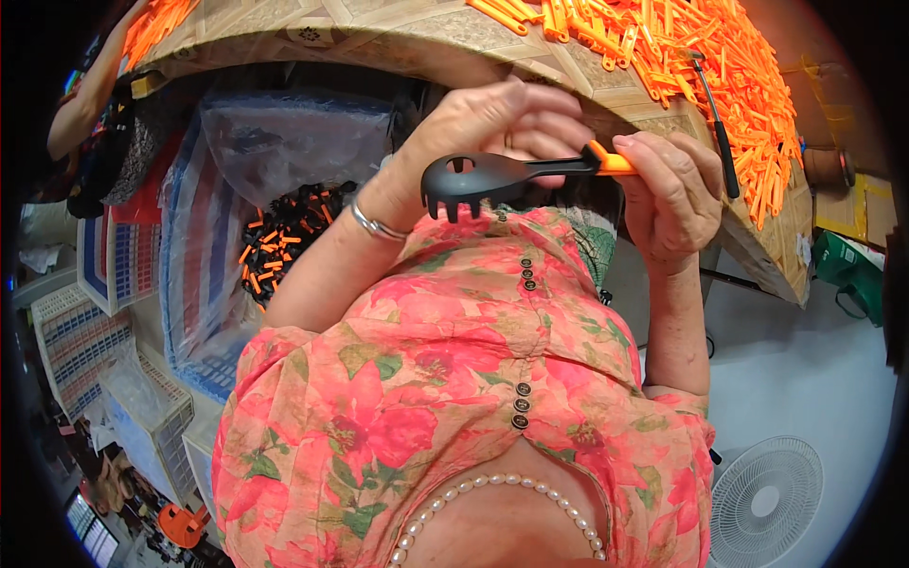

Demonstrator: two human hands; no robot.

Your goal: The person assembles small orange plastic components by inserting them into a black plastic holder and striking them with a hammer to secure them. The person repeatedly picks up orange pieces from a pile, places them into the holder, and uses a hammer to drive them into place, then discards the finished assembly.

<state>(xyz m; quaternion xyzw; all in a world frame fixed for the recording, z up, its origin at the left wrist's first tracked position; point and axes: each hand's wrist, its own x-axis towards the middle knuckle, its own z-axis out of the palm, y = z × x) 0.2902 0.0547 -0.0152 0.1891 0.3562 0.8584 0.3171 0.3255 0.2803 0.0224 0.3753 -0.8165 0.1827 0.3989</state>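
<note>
A black pasta server (473, 180) with a toothed, slotted head lies level in front of my body, its head to the left. My right hand (674, 194) is closed round the orange handle (614, 162), whose lower part my fingers hide. Behind the server's head and neck is my left hand (502, 118), its fingers stretched out and slightly blurred. Whether those fingers touch the server I cannot make out. Beyond my right hand, many loose orange handles (757, 104) are heaped on the table (407, 43).
A black-handled tool with a metal shaft (717, 123) rests by the heap. At left, a plastic-lined blue crate (194, 312) contains black-and-orange utensils (275, 251); more crates (80, 331) stand beyond. Another person's arm (85, 104) shows far left. A white fan (765, 500) stands lower right.
</note>
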